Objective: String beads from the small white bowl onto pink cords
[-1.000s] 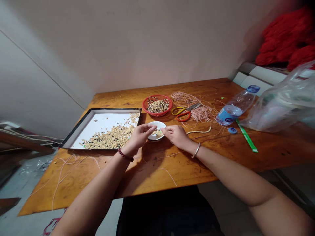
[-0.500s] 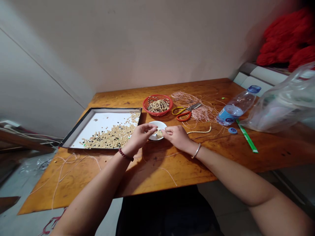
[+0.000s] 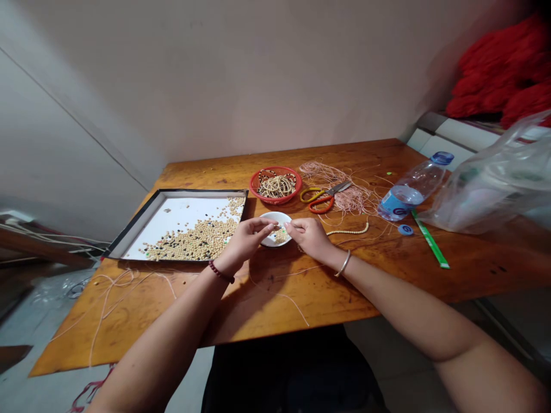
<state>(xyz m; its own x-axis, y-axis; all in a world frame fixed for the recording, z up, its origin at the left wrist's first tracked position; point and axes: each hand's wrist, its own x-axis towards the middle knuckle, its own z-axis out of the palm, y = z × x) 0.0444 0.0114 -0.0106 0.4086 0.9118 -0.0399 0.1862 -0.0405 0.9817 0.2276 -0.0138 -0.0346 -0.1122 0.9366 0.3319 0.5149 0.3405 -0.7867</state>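
Both my hands meet over a small white bowl (image 3: pixel 268 217) with small pale beads in it. My left hand (image 3: pixel 248 236) pinches thumb and forefinger above the bowl's left side; what sits between the fingertips is too small to make out. My right hand (image 3: pixel 310 236) is closed in a pinch at the bowl's right rim, its fingertips close to the left ones. Its grip seems to be on a thin cord, though the fingers mostly cover it. A strand of pale beads (image 3: pixel 349 232) lies on the table beyond my right hand.
A shallow tray (image 3: pixel 166 213) of loose pale and dark beads lies left. Behind the bowl are a red basket (image 3: pixel 275 201) of bead strands, scissors (image 3: pixel 323 195) and tangled pink cord (image 3: pixel 321 170). Rightward stand a water bottle (image 3: pixel 402 198), a blue cap (image 3: pixel 405 229), a green strip (image 3: pixel 431 241) and a plastic bag (image 3: pixel 473 195).
My right hand has shifted slightly, opening a small gap between the two hands' fingertips, and more of the bowl's beads show. My left hand stays nearly in place.
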